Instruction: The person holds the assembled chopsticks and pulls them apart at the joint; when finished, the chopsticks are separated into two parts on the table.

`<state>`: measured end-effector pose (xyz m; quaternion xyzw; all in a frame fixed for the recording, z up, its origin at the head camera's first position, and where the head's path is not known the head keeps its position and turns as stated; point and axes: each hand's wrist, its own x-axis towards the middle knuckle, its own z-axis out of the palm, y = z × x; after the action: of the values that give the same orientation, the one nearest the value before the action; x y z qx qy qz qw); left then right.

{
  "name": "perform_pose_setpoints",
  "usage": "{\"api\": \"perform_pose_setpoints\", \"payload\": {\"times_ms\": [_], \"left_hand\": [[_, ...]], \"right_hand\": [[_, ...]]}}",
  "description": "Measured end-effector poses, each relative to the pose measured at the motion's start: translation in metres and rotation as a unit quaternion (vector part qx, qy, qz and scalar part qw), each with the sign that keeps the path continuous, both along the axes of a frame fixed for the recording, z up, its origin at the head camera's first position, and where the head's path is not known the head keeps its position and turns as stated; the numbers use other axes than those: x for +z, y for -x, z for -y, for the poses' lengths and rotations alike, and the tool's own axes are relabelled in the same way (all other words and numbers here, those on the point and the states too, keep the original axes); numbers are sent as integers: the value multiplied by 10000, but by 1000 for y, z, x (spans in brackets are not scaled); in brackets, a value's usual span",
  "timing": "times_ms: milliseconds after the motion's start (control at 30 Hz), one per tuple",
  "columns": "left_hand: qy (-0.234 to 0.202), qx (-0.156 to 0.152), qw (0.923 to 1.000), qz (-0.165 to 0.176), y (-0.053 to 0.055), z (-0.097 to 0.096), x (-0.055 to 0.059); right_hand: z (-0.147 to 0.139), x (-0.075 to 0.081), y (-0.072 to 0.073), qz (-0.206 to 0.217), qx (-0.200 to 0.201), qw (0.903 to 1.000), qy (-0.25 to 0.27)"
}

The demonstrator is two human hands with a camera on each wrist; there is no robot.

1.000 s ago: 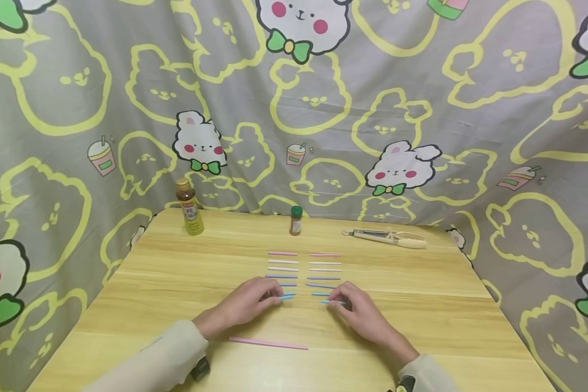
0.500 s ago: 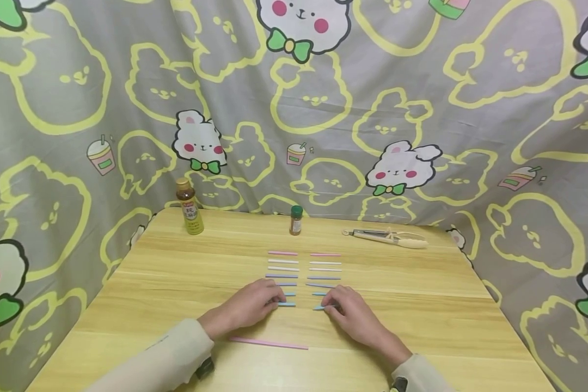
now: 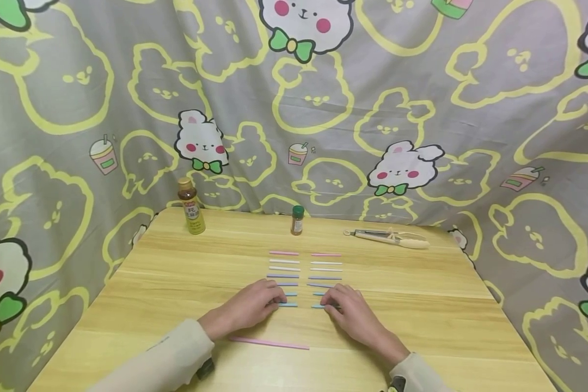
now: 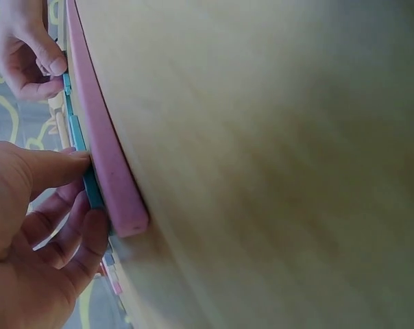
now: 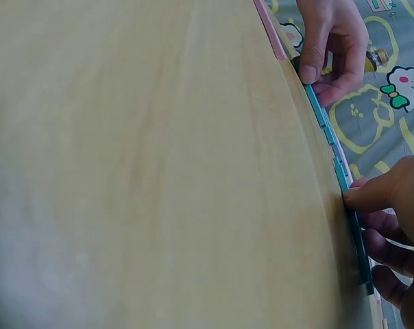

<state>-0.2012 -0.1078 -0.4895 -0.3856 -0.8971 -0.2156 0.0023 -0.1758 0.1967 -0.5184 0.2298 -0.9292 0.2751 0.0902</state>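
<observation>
Short coloured sticks lie in two columns on the wooden table. My left hand (image 3: 256,302) is at the near end of the left column, thumb and fingers pinching a blue stick (image 3: 288,305), teal in the left wrist view. Opposite, my right hand (image 3: 350,307) pinches another blue stick (image 3: 317,306) at the near end of the right column; most of its length hides behind the fingers in the head view. In the right wrist view that teal stick (image 5: 362,253) runs along the thumb and fingertips. Both sticks are level with the table top, roughly in line, with a gap between.
A longer pink stick (image 3: 269,343) lies alone nearer the person. Beyond the columns stand an oil bottle (image 3: 194,212) and a small green-capped jar (image 3: 297,220), with tongs (image 3: 389,238) to the right. A patterned curtain (image 3: 318,163) surrounds the table's far sides.
Both hands have shifted slightly toward the person with their blue sticks, away from the blue row behind. The right stick has turned from a slant to lie in line with the left one.
</observation>
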Motion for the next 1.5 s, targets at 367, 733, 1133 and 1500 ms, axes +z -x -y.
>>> {"api": "perform_pose_setpoints", "payload": {"times_ms": [367, 733, 1133, 1500], "left_hand": [[-52, 42, 9998, 199, 2, 2, 0], [50, -194, 9978, 634, -2, 23, 13], [660, -997, 9801, 1587, -9, 32, 14], [352, -1050, 9790, 1713, -1, 27, 17]], "right_hand": [[-2, 0, 1, 365, -2, 9993, 57], [-2, 0, 3, 357, -28, 9994, 6], [-1, 1, 1, 424, -77, 9991, 23], [-2, 5, 0, 314, -101, 9994, 108]]}}
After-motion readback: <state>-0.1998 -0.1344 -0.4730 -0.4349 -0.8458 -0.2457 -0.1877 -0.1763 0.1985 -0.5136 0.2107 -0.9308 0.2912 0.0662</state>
